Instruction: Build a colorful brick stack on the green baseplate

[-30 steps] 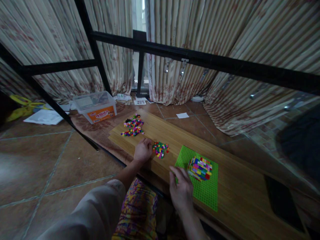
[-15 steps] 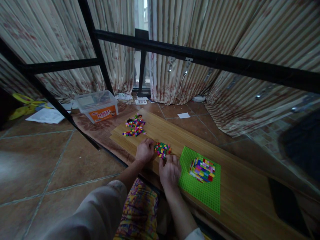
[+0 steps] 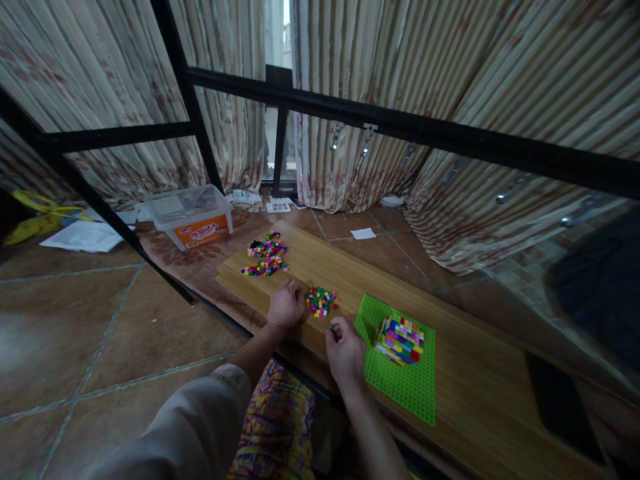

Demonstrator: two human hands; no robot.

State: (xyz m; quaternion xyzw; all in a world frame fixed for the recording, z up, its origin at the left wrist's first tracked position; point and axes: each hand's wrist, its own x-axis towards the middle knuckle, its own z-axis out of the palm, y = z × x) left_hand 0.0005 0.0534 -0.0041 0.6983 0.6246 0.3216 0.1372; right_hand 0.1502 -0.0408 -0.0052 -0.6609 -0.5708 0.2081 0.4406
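Observation:
My right hand pinches a small green building brick between thumb and fingertips, just in front of a small pile of mixed bricks. On the pile's left side rests my left hand, its fingers curled together; whatever they may hold is hidden. To the right of my right hand lies a bright green studded baseplate. A blocky multicoloured brick structure stands on it. Farther up the wooden board, a larger heap of loose bricks is spread out.
The wooden board carries a dark flat object at its right end. A clear plastic box with an orange label stands beyond the left end. Black metal bars cross in front of striped curtains. White paper lies on the tiles.
My right hand has drawn back slightly from the small pile, and a green brick now shows in its fingertips. My left hand stays beside the pile. The view has shifted a little.

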